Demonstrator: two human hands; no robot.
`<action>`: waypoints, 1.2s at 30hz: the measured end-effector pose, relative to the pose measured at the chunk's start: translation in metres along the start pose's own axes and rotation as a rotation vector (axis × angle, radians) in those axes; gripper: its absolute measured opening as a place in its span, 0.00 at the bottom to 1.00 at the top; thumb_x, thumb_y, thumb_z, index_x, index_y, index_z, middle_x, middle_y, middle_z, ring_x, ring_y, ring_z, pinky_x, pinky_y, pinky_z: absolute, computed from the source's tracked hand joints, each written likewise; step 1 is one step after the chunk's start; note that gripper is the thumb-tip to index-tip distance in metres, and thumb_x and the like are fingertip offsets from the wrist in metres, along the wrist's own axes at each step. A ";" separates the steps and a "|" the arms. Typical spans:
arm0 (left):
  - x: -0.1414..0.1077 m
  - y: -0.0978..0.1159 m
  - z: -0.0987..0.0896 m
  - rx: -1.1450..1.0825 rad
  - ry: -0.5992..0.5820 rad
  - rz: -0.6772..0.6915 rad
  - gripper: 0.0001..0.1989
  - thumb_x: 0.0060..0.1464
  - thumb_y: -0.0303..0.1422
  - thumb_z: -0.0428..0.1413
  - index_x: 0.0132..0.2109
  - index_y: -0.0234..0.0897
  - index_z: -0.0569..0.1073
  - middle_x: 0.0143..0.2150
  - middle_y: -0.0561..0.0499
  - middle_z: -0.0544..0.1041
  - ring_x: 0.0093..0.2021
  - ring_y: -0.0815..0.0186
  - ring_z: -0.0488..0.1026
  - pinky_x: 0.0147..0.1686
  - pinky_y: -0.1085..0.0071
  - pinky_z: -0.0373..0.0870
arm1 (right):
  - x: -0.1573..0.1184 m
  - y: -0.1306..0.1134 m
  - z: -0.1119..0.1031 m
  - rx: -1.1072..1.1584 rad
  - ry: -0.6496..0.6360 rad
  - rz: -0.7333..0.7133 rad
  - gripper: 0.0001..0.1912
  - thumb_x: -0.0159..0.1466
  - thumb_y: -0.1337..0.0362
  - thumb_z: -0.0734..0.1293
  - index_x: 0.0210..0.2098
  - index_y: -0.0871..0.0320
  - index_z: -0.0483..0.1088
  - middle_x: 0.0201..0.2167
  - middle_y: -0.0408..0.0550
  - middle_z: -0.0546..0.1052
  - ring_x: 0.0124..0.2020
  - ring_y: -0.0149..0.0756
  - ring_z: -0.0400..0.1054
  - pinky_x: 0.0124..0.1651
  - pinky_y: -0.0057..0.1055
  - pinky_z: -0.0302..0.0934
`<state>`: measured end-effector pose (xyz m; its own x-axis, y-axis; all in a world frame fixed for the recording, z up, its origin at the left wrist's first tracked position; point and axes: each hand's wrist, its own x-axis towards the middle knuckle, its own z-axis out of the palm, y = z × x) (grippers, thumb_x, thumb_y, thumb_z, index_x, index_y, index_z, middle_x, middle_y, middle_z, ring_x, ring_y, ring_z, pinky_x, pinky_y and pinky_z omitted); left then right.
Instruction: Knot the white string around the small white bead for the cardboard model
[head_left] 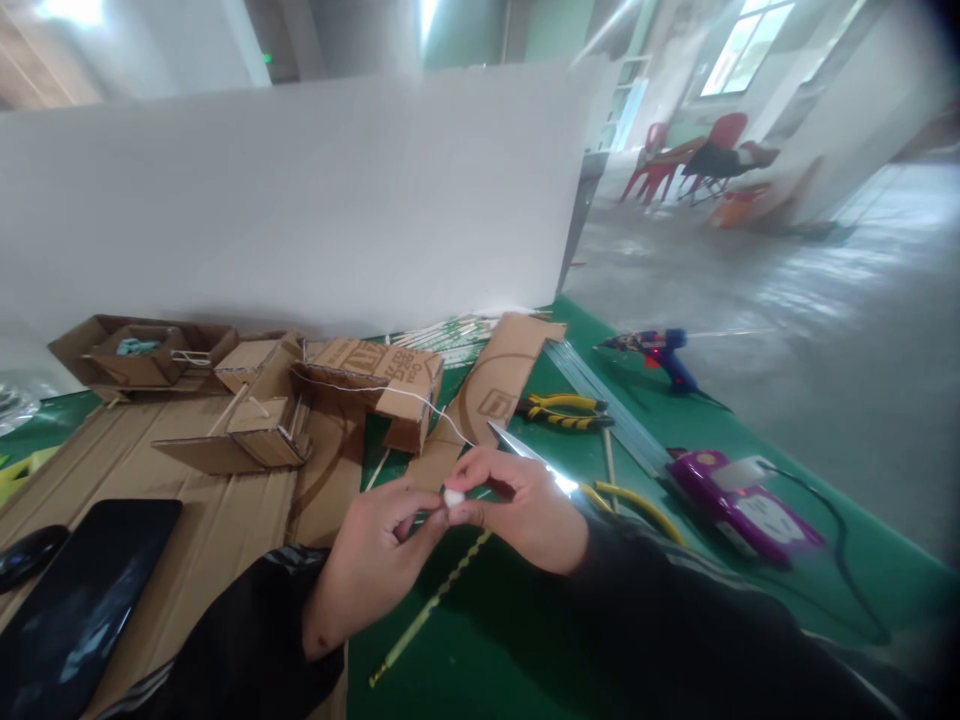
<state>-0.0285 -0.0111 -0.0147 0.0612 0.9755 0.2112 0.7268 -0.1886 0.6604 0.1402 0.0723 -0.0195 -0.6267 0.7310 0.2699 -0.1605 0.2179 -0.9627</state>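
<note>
Fingertips of both my hands meet over the green table, pinching a small white lump (454,497), perhaps wound string. My left hand (379,550) grips it from the left with thumb and fingers. My right hand (529,510) closes on it from the other side. A thin white string (420,400) runs from the cardboard model (262,430) toward my right fingers; whether it joins the lump is hidden. Below my hands lies a twisted yellowish strip (435,602). Scissors (534,456) with yellow handles lie just behind my right hand, partly covered by it.
Pliers (566,411), clear glue sticks (600,402) and a blue glue gun (654,350) lie to the right. A purple power strip (750,510) with a plugged-in cord sits nearer. At left are a black phone (90,600) and cardboard sheet (225,510). A white panel (300,200) stands behind.
</note>
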 end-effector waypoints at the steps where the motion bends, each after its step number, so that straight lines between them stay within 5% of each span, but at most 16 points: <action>1: 0.000 0.000 0.000 0.026 -0.001 0.009 0.14 0.60 0.37 0.51 0.30 0.37 0.75 0.21 0.56 0.60 0.23 0.70 0.58 0.25 0.71 0.52 | 0.000 0.000 -0.001 -0.018 0.005 0.010 0.08 0.54 0.63 0.75 0.31 0.59 0.75 0.34 0.49 0.77 0.35 0.36 0.72 0.41 0.33 0.67; 11: -0.001 0.001 -0.013 0.217 0.016 0.165 0.11 0.63 0.34 0.48 0.37 0.40 0.75 0.31 0.52 0.71 0.30 0.67 0.67 0.30 0.71 0.58 | 0.002 -0.002 -0.003 -0.231 -0.031 0.100 0.06 0.54 0.64 0.73 0.31 0.60 0.76 0.32 0.48 0.79 0.34 0.37 0.73 0.38 0.31 0.67; 23: 0.002 0.001 -0.017 0.130 0.130 0.174 0.07 0.59 0.35 0.54 0.36 0.41 0.77 0.26 0.54 0.70 0.27 0.69 0.66 0.28 0.73 0.59 | -0.005 -0.005 0.003 -0.177 -0.060 0.102 0.11 0.53 0.64 0.75 0.29 0.60 0.69 0.30 0.43 0.77 0.31 0.32 0.71 0.36 0.27 0.65; 28: 0.006 -0.001 -0.013 -0.219 0.005 -0.077 0.07 0.59 0.35 0.54 0.34 0.38 0.74 0.29 0.53 0.75 0.29 0.70 0.70 0.30 0.75 0.64 | -0.008 -0.004 0.003 -0.258 -0.083 -0.015 0.09 0.55 0.64 0.74 0.27 0.60 0.71 0.30 0.46 0.78 0.32 0.33 0.71 0.36 0.28 0.64; 32: 0.009 -0.006 -0.007 -0.667 -0.188 -0.362 0.12 0.56 0.42 0.55 0.35 0.38 0.69 0.25 0.55 0.73 0.19 0.72 0.69 0.15 0.79 0.57 | -0.010 -0.004 0.006 -0.315 -0.058 -0.250 0.06 0.57 0.65 0.73 0.29 0.60 0.71 0.30 0.47 0.76 0.32 0.33 0.71 0.36 0.28 0.65; 36: 0.010 0.002 -0.006 -0.991 -0.253 -0.566 0.13 0.52 0.42 0.58 0.32 0.38 0.66 0.23 0.55 0.75 0.20 0.71 0.71 0.17 0.80 0.62 | -0.011 -0.003 0.008 -0.358 -0.032 -0.420 0.04 0.59 0.68 0.71 0.30 0.59 0.70 0.30 0.49 0.76 0.33 0.34 0.70 0.37 0.30 0.66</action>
<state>-0.0306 -0.0028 -0.0074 0.1148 0.9223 -0.3690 -0.1509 0.3834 0.9112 0.1412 0.0582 -0.0192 -0.5885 0.5151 0.6232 -0.1359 0.6968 -0.7042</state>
